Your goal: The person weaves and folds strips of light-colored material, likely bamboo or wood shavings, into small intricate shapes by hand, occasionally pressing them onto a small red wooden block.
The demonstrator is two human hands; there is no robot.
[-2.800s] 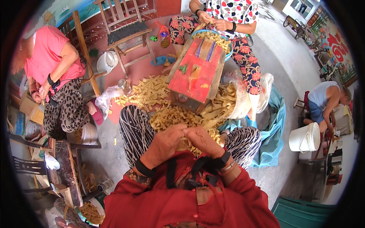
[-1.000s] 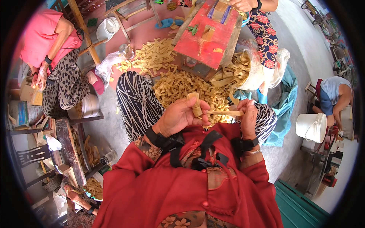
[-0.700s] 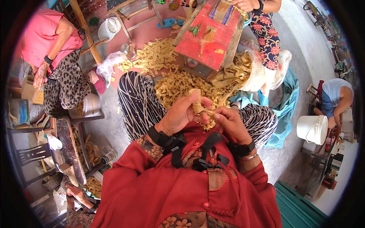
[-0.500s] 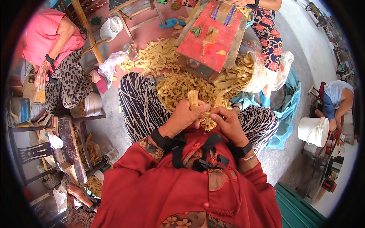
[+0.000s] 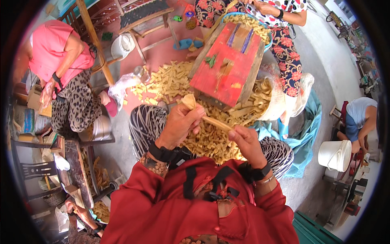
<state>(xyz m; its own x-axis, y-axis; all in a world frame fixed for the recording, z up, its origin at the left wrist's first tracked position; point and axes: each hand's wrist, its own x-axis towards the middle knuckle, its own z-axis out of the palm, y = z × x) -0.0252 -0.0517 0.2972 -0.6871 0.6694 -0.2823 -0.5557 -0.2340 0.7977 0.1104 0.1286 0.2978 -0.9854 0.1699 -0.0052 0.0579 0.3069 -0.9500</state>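
Note:
A long tan strip [image 5: 218,123], like dried leaf or husk, is stretched between my hands above my lap. My left hand [image 5: 180,125] is closed on one end of it, and a wider piece of the same tan stuff sticks up past the thumb. Between thumb and fingers, my right hand [image 5: 248,145] pinches the other end. Under both hands lies a heap of short folded tan pieces [image 5: 213,146], between my knees. More loose pieces [image 5: 168,83] spread over the floor beyond.
A red-topped wooden stand [image 5: 221,77] rises ahead, with long tan strips [image 5: 260,97] in a plastic bag beside it. One person in pink [image 5: 61,44] sits at left; another sits behind the stand. A white bucket [image 5: 334,155] stands at right, near a blue cloth [image 5: 306,134].
My hands have moved apart and away from my body, drawing the strip out between them. The view has shifted slightly. The person in pink has leaned and moved their hands.

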